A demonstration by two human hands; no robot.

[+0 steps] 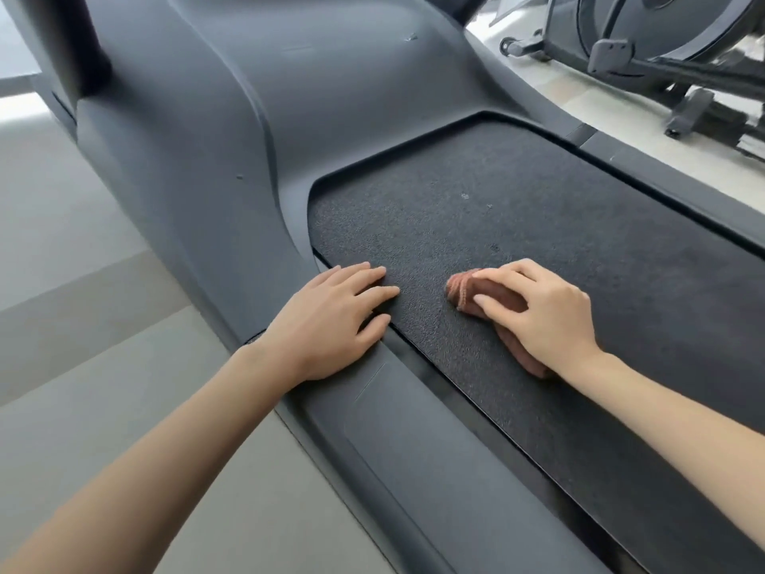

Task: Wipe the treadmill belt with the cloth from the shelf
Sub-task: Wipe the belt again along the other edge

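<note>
The black textured treadmill belt [517, 200] runs from the centre to the lower right. A folded brown cloth [463, 290] lies on the belt near its front left part. My right hand [542, 312] lies on top of the cloth, fingers curled over it and pressing it onto the belt. My left hand [331, 321] rests flat with straight fingers, palm on the grey left side rail [397, 416] and fingertips on the belt's edge.
The grey motor cover [215, 138] rises ahead at the belt's front. The right side rail [662, 188] borders the belt. Another exercise machine [670, 55] stands on the pale floor at the upper right. Grey floor [82, 325] lies to the left.
</note>
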